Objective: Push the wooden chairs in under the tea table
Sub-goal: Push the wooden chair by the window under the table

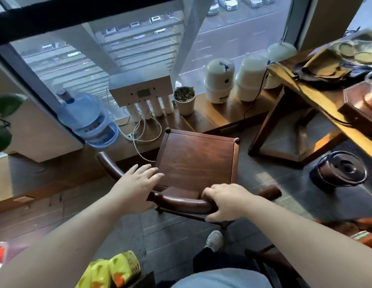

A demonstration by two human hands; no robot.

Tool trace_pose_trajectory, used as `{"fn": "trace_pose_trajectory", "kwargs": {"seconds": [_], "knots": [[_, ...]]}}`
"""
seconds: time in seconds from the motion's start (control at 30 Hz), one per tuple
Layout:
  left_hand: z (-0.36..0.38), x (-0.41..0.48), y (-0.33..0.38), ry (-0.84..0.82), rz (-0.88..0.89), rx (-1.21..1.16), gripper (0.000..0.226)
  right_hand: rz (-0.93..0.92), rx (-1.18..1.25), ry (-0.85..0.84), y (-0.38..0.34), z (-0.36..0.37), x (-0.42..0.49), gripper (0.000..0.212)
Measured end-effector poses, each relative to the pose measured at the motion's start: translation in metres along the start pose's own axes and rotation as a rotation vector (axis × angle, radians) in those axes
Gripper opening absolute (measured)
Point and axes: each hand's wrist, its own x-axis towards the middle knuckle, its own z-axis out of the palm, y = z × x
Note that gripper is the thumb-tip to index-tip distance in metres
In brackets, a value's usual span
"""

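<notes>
A dark wooden chair [196,161] with a square seat and a curved back rail stands on the grey floor in front of me, facing the window. My right hand [224,201] is closed around the curved rail at its middle. My left hand [139,181] rests on the rail's left part with fingers spread over it. The tea table [318,100], a light wooden slab on dark trestle legs, stands to the right of the chair, apart from it.
A low wooden window ledge [222,115] carries a water jug [87,117], a water filter unit [143,92], a small potted plant [184,99] and white tanks [219,81]. A dark round pot [340,168] sits on the floor under the table. Cables trail near the chair's far left corner.
</notes>
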Motion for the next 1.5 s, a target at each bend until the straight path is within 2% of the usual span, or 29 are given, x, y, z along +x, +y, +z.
{"fn": "trace_pose_trajectory", "kwargs": {"seconds": [0.07, 0.13, 0.23, 0.33, 0.43, 0.53, 0.6, 0.8, 0.9, 1.23, 1.37, 1.5], "knots": [[0.004, 0.006, -0.013, -0.084, 0.032, 0.019, 0.093, -0.038, -0.014, -0.082, 0.0, 0.0, 0.014, 0.05], [0.01, 0.01, -0.021, -0.134, 0.044, 0.011, 0.085, -0.072, -0.005, -0.149, -0.003, -0.002, 0.025, 0.035], [0.021, 0.011, -0.022, -0.13, 0.087, 0.048, 0.043, -0.069, 0.095, -0.28, -0.004, -0.003, 0.033, 0.023], [0.028, 0.018, -0.031, -0.122, 0.146, 0.057, 0.021, -0.021, 0.205, -0.402, 0.002, -0.005, 0.04, 0.023], [0.031, 0.026, -0.042, -0.126, 0.233, 0.057, 0.017, 0.084, 0.29, -0.539, 0.004, -0.012, 0.049, 0.033], [0.032, 0.03, -0.046, -0.138, 0.283, 0.038, 0.014, 0.198, 0.329, -0.684, 0.001, -0.012, 0.054, 0.023], [0.032, 0.032, -0.047, -0.14, 0.298, 0.034, 0.015, 0.245, 0.335, -0.674, -0.001, -0.011, 0.054, 0.017], [0.021, 0.051, -0.045, -0.136, 0.344, 0.103, 0.019, 0.342, 0.45, -0.587, -0.002, -0.009, 0.041, 0.032], [0.012, 0.067, -0.036, -0.117, 0.393, 0.149, 0.019, 0.398, 0.534, -0.561, 0.002, -0.006, 0.026, 0.028], [-0.028, 0.128, 0.028, -0.087, 0.618, 0.253, 0.016, 0.557, 0.748, -0.438, 0.034, 0.014, -0.042, 0.027], [-0.038, 0.151, 0.044, -0.084, 0.693, 0.278, 0.013, 0.592, 0.765, -0.395, 0.041, 0.023, -0.057, 0.035], [-0.041, 0.167, 0.05, -0.09, 0.766, 0.331, 0.014, 0.656, 0.672, -0.323, 0.036, 0.031, -0.065, 0.032]]}}
